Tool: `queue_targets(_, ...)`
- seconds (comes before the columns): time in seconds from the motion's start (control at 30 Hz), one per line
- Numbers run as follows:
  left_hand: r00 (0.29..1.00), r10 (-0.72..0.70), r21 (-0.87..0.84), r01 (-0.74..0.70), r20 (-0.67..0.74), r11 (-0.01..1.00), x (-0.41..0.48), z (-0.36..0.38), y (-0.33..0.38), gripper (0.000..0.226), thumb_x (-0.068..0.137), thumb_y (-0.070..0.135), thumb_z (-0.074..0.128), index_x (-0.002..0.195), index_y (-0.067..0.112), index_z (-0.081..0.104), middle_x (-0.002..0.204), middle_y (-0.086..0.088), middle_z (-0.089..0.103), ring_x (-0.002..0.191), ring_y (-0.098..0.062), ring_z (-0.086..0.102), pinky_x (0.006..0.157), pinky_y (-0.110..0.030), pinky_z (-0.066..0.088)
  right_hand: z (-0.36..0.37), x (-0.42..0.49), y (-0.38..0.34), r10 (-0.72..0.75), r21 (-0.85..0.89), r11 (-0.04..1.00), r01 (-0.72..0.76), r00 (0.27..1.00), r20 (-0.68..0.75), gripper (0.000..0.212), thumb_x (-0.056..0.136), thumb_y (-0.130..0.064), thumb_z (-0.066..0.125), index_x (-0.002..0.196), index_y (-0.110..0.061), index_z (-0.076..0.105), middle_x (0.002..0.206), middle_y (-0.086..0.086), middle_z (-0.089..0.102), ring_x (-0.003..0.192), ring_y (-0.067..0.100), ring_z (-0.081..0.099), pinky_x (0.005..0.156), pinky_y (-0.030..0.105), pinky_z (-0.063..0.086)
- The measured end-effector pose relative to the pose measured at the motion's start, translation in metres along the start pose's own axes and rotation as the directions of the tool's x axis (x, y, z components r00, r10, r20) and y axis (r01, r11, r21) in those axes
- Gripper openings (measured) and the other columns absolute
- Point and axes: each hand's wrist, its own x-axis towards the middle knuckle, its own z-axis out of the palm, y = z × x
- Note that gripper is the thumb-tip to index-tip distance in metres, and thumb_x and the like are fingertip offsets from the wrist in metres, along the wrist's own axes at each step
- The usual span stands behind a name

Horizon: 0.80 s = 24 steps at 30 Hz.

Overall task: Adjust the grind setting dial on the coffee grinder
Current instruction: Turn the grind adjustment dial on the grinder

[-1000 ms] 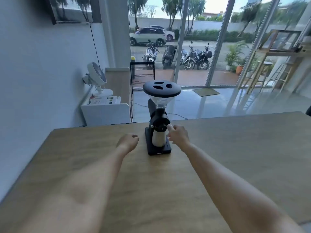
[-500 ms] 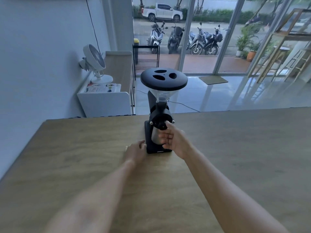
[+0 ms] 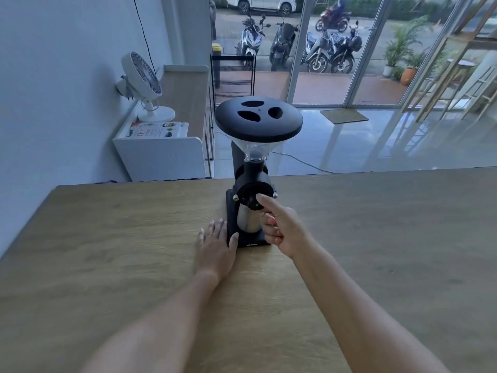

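A black coffee grinder [image 3: 255, 146] stands near the far edge of the wooden table [image 3: 134, 238], with a wide black lid, a clear hopper and a steel cup under its front. The round black grind dial [image 3: 248, 196] faces me at mid height. My right hand [image 3: 279, 227] is curled at the dial's right side, thumb and fingers pinching its lower right rim. My left hand [image 3: 216, 243] lies flat on the table, fingers spread, its thumb touching the left edge of the grinder's base.
A white fan [image 3: 142, 84] and a white cabinet [image 3: 161, 152] with a magazine stand beyond the table's far left corner. A glass wall lies ahead with parked scooters outside. A cable runs across the floor behind the grinder.
My left hand opened from a loose fist and settled flat against the grinder's base. My right hand shifted from the grinder's right side onto the dial. The view moved closer and tilted down.
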Motion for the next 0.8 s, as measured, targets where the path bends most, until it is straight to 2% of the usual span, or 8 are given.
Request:
queue_targets(0.2, 1.0, -0.007, 0.044, 0.007, 0.0, 0.999, -0.004, 0.001, 0.004, 0.066, 0.1, 0.053, 0.005, 0.156, 0.018, 0.003, 0.165, 0.005, -0.002, 0.151, -0.012, -0.011, 0.123, -0.042, -0.007, 0.006, 0.002, 0.003, -0.064, -0.004, 0.998, 0.064, 0.996, -0.057, 0.031, 0.083, -0.034, 0.076, 0.072, -0.018, 0.052, 0.046, -0.007, 0.035, 0.031, 0.005, 0.021, 0.03, 0.014, 0.017)
queue_targets(0.43, 1.0, -0.022, 0.074, 0.021, 0.016, 0.997, -0.006, 0.0, 0.008, 0.065, 0.1, 0.051, 0.003, 0.156, 0.017, 0.001, 0.165, 0.004, -0.005, 0.151, -0.013, -0.011, 0.124, -0.044, -0.004, 0.011, -0.002, 0.003, -0.131, -0.06, 0.99, 0.125, 0.985, -0.115, 0.04, 0.084, -0.03, 0.075, 0.064, -0.022, 0.042, 0.044, -0.008, 0.032, 0.032, 0.005, 0.021, 0.031, 0.015, 0.016)
queue_targets(0.67, 1.0, -0.023, 0.086, 0.022, 0.013, 0.996, -0.007, -0.001, 0.009, 0.066, 0.099, 0.051, 0.002, 0.156, 0.018, 0.0, 0.165, 0.005, -0.006, 0.151, -0.013, -0.011, 0.124, -0.043, -0.004, 0.022, -0.008, 0.006, -0.146, -0.06, 0.989, 0.138, 0.975, -0.17, 0.031, 0.085, -0.033, 0.076, 0.074, -0.017, 0.052, 0.045, -0.009, 0.034, 0.032, 0.005, 0.023, 0.031, 0.017, 0.018)
queue_targets(0.8, 1.0, -0.021, 0.083, 0.02, 0.007, 0.996, -0.008, -0.001, 0.008, 0.065, 0.099, 0.051, 0.002, 0.156, 0.018, 0.0, 0.166, 0.004, -0.005, 0.151, -0.013, -0.01, 0.124, -0.043, -0.004, 0.024, -0.007, 0.005, -0.143, -0.041, 0.99, 0.137, 0.972, -0.189, 0.034, 0.083, -0.029, 0.076, 0.071, -0.019, 0.047, 0.046, -0.008, 0.033, 0.034, 0.005, 0.023, 0.032, 0.018, 0.017)
